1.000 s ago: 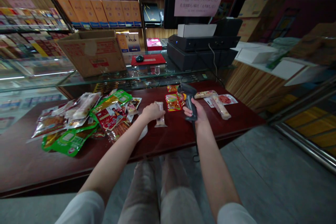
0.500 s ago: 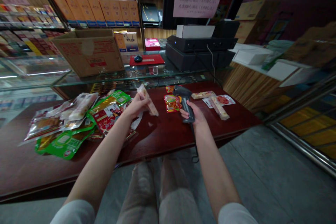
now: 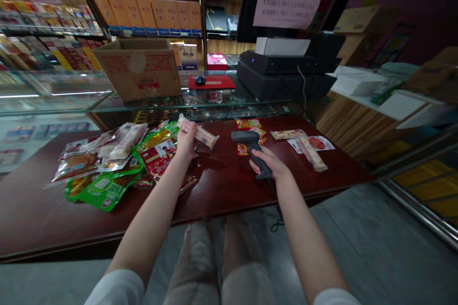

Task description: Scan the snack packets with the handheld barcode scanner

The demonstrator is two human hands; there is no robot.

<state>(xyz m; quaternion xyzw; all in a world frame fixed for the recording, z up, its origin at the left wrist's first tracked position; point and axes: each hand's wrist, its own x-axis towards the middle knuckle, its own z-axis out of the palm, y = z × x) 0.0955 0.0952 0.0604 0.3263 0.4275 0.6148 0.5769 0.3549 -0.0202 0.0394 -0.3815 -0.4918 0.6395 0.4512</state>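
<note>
My left hand [image 3: 186, 139] is closed round a wrapped nougat-like bar [image 3: 204, 137], whose barcode side faces me. In my right hand [image 3: 270, 162] is a black barcode scanner [image 3: 258, 155], its head pointing left toward the bar, apart from it. Small red and yellow snack packets [image 3: 249, 124] lie behind and partly under the scanner. To the right rest a similar wrapped bar [image 3: 288, 134] and another bar [image 3: 312, 153], the latter across a flat snack packet [image 3: 324, 143]. Left of my left hand is a pile of snack bags, with a green bag [image 3: 103, 191] at its front.
The dark red table [image 3: 222, 195] stands before a glass counter. On the counter are a cardboard box [image 3: 143, 74], a mouse [image 3: 199, 80] on a red mat, and a black cash drawer [image 3: 282, 81]. The scanner's cable hangs over the table's front edge.
The bar in my left hand has turned from steeply slanted to nearly level, showing its barcode. My right hand has tilted the scanner toward it. The whole view has shifted slightly.
</note>
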